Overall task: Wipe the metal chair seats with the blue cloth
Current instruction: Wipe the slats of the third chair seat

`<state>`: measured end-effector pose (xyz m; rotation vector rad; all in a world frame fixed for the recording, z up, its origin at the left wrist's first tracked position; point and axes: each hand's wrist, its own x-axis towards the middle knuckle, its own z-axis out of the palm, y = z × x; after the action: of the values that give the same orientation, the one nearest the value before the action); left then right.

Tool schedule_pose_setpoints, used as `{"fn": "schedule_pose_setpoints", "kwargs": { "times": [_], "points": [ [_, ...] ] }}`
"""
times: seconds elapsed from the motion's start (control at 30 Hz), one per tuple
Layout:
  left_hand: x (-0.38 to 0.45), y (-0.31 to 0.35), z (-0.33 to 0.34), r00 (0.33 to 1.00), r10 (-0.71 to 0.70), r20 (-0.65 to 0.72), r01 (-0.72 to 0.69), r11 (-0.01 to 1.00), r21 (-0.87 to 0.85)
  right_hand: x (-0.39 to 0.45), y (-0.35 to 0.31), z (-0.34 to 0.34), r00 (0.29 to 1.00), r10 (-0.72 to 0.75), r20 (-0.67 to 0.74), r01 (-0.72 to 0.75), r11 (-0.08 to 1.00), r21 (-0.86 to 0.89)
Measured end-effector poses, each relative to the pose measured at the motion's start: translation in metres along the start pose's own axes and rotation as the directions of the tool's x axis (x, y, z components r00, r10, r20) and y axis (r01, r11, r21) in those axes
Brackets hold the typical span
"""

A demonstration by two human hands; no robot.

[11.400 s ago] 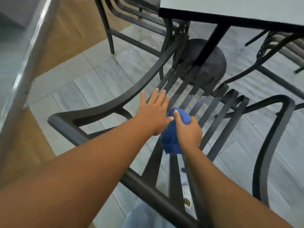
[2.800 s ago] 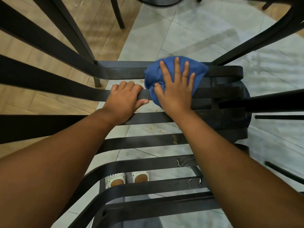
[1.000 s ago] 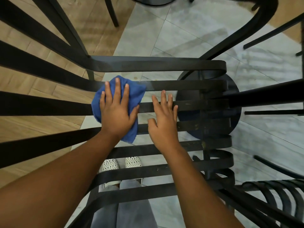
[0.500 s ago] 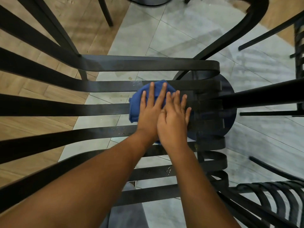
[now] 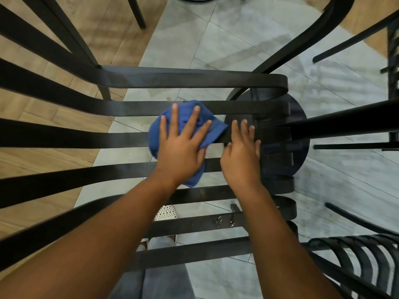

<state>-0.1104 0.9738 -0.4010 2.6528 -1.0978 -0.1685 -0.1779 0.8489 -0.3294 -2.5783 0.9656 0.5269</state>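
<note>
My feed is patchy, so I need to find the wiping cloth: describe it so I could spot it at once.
Start at the black metal slatted chair seat filling the middle of the view. Two hands lie flat on its slats; the crumpled blue cloth is under the left hand, fingers spread. It is the only blue, soft thing among dark bars.

No text, label, brand, number or sign can be read anywhere in this view.
</note>
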Motion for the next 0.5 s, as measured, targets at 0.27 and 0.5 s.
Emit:
{"fn": "schedule_pose_setpoints", "kwargs": {
  "times": [0.27, 0.5],
  "points": [
    [-0.002, 0.022, 0.001, 0.989, -0.149, -0.006, 0.149, 0.989, -0.003, 0.010, 0.037, 0.003, 0.993, -0.025, -0.117, 0.013, 0.994, -0.107],
    [0.021, 0.029, 0.003, 0.990, 0.111, 0.089, -0.110, 0.994, -0.018, 0.016, 0.041, 0.019, 0.977, -0.029, -0.211, 0.013, 0.997, -0.077]
  ]
}}
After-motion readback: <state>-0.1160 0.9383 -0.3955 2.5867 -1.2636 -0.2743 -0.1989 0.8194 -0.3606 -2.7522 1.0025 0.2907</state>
